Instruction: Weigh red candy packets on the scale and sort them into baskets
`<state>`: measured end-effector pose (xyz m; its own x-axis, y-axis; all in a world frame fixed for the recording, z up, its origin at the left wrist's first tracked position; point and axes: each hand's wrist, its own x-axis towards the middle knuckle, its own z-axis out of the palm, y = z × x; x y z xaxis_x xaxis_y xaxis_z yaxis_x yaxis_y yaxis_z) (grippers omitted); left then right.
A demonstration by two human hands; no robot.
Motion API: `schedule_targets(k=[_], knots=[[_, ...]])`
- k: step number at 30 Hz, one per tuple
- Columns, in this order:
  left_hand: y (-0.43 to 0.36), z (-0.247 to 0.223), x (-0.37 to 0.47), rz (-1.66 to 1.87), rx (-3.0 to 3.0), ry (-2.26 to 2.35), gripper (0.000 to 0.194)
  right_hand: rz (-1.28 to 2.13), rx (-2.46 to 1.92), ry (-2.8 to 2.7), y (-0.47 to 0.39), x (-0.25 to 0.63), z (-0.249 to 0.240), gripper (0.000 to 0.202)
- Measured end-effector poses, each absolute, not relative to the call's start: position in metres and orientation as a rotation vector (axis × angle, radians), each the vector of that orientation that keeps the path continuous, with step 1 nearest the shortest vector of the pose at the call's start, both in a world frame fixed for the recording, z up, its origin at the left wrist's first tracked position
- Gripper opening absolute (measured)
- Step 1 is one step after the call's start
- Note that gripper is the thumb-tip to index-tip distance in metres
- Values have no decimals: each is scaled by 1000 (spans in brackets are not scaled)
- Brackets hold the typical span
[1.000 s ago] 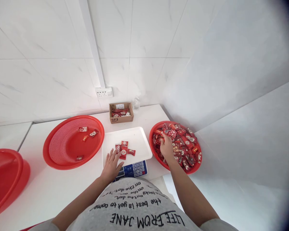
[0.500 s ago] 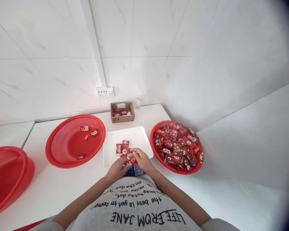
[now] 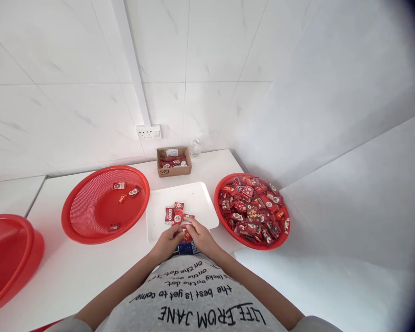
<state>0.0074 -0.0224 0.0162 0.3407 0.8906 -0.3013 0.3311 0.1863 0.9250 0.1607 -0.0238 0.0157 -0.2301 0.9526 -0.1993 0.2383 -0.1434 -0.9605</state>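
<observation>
left hand (image 3: 168,240) + right hand (image 3: 199,234) | pinching red candy (image 3: 187,236) | over white tray (image 3: 200,198)

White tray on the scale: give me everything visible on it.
The white rectangular plastic tray has rounded corners and a shallow raised rim, and sits level on a scale whose blue keypad shows at its near edge. A few red-wrapped candies lie near its front middle; the rest of it is bare. The left hand and right hand meet over its front edge, pinching a red wrapper.
</observation>
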Motion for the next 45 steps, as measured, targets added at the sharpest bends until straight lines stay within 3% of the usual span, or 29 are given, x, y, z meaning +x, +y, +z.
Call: schedule_targets(k=[8, 20, 26, 32, 38, 45], knots=[[-20, 26, 7, 547, 1374, 1197, 32, 1235, -1565, -1632, -24, 166, 19, 29], [-23, 18, 10, 363, 1538, 1227, 36, 1266, -1494, -1607, -26, 168, 20, 28], [-9, 10, -12, 528, 2023, 1399, 21, 1118, -1695, -1132, -7, 218, 12, 33], [-2, -14, -38, 388, 2294, 1522, 31, 952, -1786, -717, 0, 279, 2, 30], [-9, -20, -31, 229, 2277, 1563, 41, 864, -1780, -637, -7, 288, -14, 73], [-15, -5, -17, 52, 2180, 1597, 44, 758, -1942, -1223, -5, 274, -36, 43]])
